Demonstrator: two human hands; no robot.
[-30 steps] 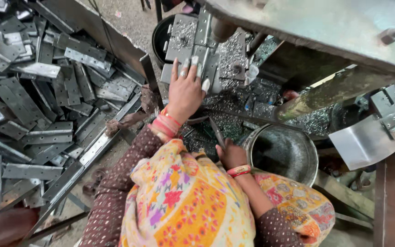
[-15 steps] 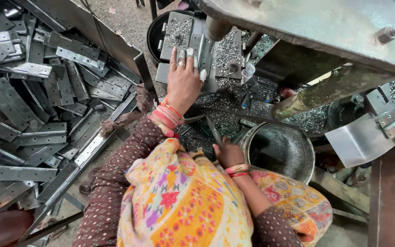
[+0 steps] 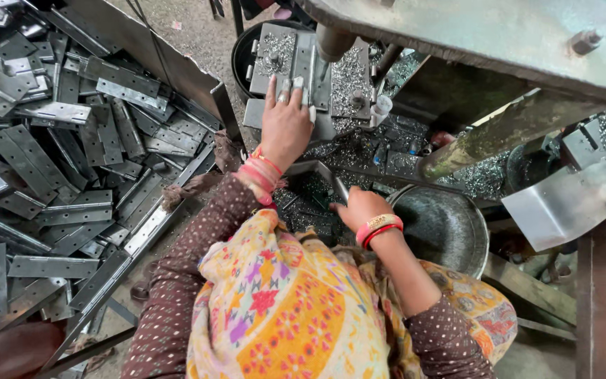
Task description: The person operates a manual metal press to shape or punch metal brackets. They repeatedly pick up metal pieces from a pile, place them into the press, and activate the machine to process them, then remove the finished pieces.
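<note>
My left hand (image 3: 285, 126) lies with spread fingers on a grey metal hinge plate (image 3: 296, 67), pressing it flat on the machine's table under a vertical spindle (image 3: 332, 43). My right hand (image 3: 360, 209) is lower and closer to my body, closed around a dark metal lever (image 3: 340, 188) beside a round steel bowl (image 3: 443, 224). Both wrists carry red and pink bangles. A colourful flowered scarf covers my chest and hides the lower forearms.
A big heap of grey hinge plates (image 3: 57, 161) fills the left side. Metal shavings (image 3: 359, 151) litter the machine base. A heavy machine arm (image 3: 499, 42) overhangs the top right, with a bent steel sheet (image 3: 562, 203) below it and a dark round bin (image 3: 243, 49) behind.
My left hand has slid farther forward along the plate toward the spindle. My right hand stays closed on the lever by the bowl.
</note>
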